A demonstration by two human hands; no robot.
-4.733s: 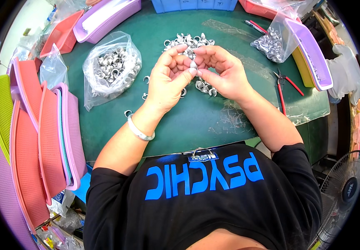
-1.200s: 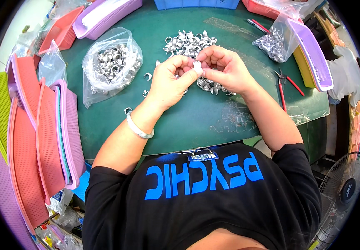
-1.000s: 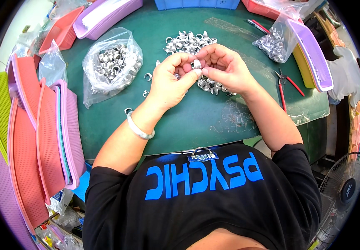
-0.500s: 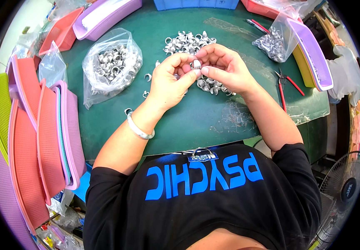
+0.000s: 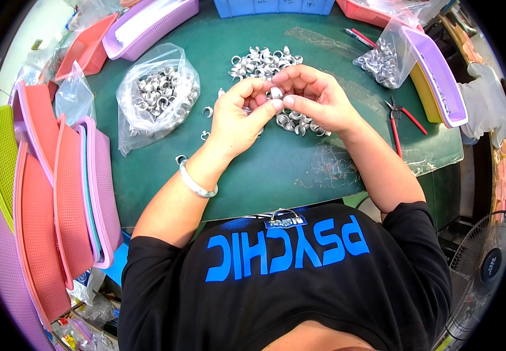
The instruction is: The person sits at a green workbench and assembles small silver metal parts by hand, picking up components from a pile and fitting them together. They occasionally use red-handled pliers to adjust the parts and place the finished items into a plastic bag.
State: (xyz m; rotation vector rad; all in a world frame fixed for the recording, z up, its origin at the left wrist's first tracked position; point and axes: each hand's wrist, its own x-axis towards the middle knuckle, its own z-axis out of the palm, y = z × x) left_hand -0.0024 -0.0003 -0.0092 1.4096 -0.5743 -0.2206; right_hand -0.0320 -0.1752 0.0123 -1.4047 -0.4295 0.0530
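Between the fingertips of both hands is a silver ring (image 5: 275, 93) with a ridged, wide front. My left hand (image 5: 236, 117), a pale bangle (image 5: 194, 180) on its wrist, pinches the ring from the left. From the other side my right hand (image 5: 317, 100) holds it with thumb and fingers. Beyond the hands lies a heap of silver rings (image 5: 261, 61), and a second heap (image 5: 299, 123) shows below the right fingers, partly covered. Several single rings lie left of my left hand, such as a ring (image 5: 207, 111) near its edge.
A clear bag of rings (image 5: 165, 93) lies at the left, a smaller bag of rings (image 5: 380, 63) at the right. Red-handled pliers (image 5: 397, 120) rest by a purple basket (image 5: 437, 76). Stacked baskets (image 5: 68, 193) stand along the left table edge; a fan (image 5: 481, 275) is at lower right.
Both hands stay in nearly the same place, the ring still between the fingertips. The ring appears slightly turned. The view has shifted a little.
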